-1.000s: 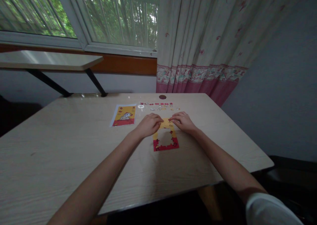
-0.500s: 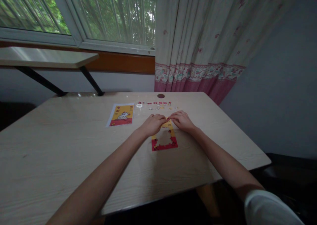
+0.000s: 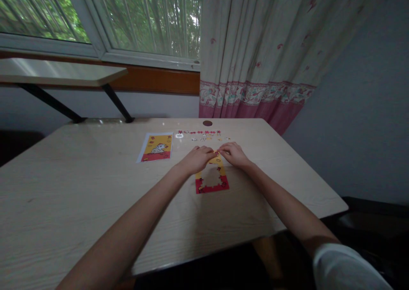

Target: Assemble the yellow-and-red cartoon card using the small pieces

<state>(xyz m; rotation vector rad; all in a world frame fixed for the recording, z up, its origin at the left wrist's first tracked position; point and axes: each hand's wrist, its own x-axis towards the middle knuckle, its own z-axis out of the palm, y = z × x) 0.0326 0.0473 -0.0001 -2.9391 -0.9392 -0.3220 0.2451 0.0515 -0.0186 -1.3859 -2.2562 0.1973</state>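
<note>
A: Where's the puzzle [image 3: 212, 187] sitting?
B: Mid table [image 3: 79, 188], far edge under both hands. Border's looking done, centre's gaping.
A: Fingers?
B: Left hand [image 3: 195, 159] & right hand [image 3: 234, 154] are curling, tips meeting there; can't tell if they're pinching anything. Pieces [image 3: 204, 134] are lying loose beyond.

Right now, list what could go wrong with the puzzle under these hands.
1. The left hand and right hand meet at the far edge of the puzzle; a push might split its thin, hollow border.
2. The loose pieces lie just beyond the hands; a reach might scatter them.
</note>
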